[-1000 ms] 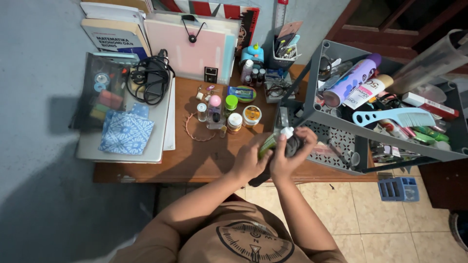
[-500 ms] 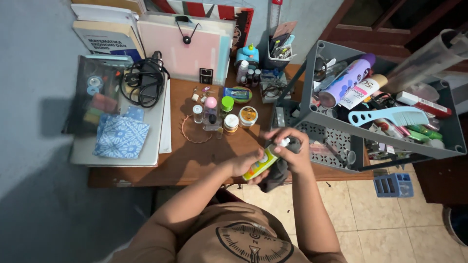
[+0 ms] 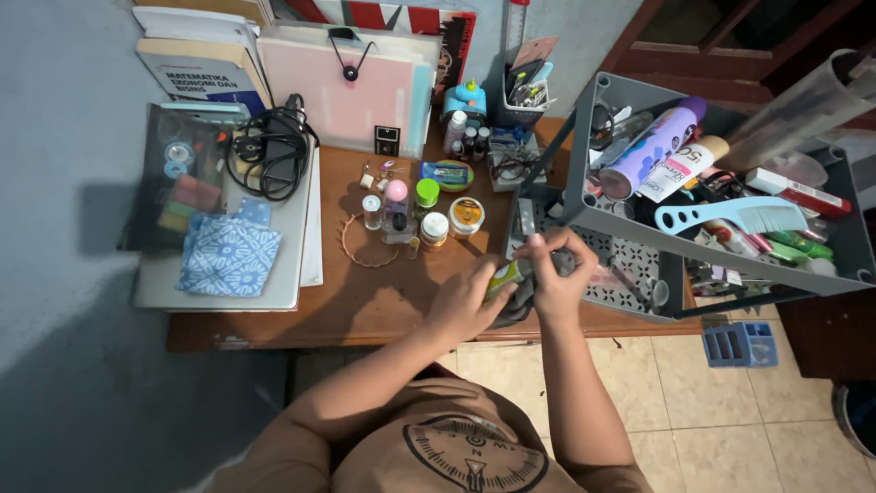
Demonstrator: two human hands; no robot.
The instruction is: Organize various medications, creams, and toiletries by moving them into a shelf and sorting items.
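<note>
While the wooden desk [image 3: 365, 306] fills the middle of the view, a grey two-tier rack [image 3: 630, 233] crowds its right end, the upper tray packed with a lilac spray can [image 3: 650, 151], a white tube [image 3: 683, 169] and a pale blue comb [image 3: 725, 216]. At the left end lies a closed laptop [image 3: 228, 288] with a blue patterned cloth [image 3: 228, 256] and a coiled black cable [image 3: 269, 155] on it. A pink folder [image 3: 342, 87] stands against the wall. Small jars [image 3: 447, 224] cluster near the desk's centre.

Over the front edge of the desk, just before the rack's lower tray, both hands meet. The left hand [image 3: 461, 306] is wrapped around the yellow-green tube [image 3: 504, 277], gripping its body. The right hand [image 3: 558, 274] is closed over the tube's top end and presses a dark grey cloth [image 3: 518, 301] against it.
</note>
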